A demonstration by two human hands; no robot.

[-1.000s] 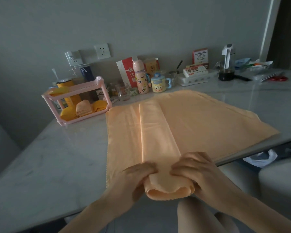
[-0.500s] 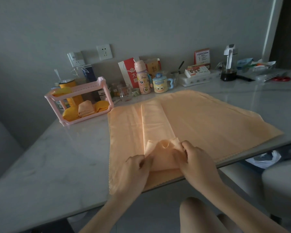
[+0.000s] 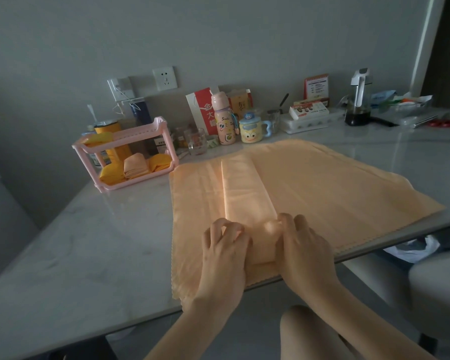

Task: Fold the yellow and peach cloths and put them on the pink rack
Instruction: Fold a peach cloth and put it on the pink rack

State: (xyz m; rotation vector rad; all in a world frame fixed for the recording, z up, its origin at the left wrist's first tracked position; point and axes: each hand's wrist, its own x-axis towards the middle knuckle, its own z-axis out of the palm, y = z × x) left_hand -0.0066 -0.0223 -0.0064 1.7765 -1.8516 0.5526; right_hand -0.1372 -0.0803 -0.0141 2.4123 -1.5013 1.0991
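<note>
A large peach cloth (image 3: 322,193) lies spread over the marble table. On it lies a narrow folded peach strip (image 3: 242,188) that runs away from me. Its near end is doubled over, and both hands hold that fold. My left hand (image 3: 225,253) pinches its left side, my right hand (image 3: 303,248) pinches its right side with curled fingers. The pink rack (image 3: 151,175) stands at the back left. Its lower shelf holds two folded yellow cloths (image 3: 159,162) and a folded peach cloth (image 3: 135,166). Another yellow cloth (image 3: 99,139) sits on the top shelf.
Along the wall stand a pink bottle (image 3: 224,120), a yellow mug (image 3: 251,128), a glass (image 3: 198,141), a yellow can (image 3: 112,141), boxes and a dark kettle (image 3: 357,100). Red scissors (image 3: 442,123) lie far right. The table edge (image 3: 89,331) is near my body.
The strip's near end, which hung over the table edge in both hands, has been lifted, brought forward and folded over onto the strip. Both hands moved away from me.
</note>
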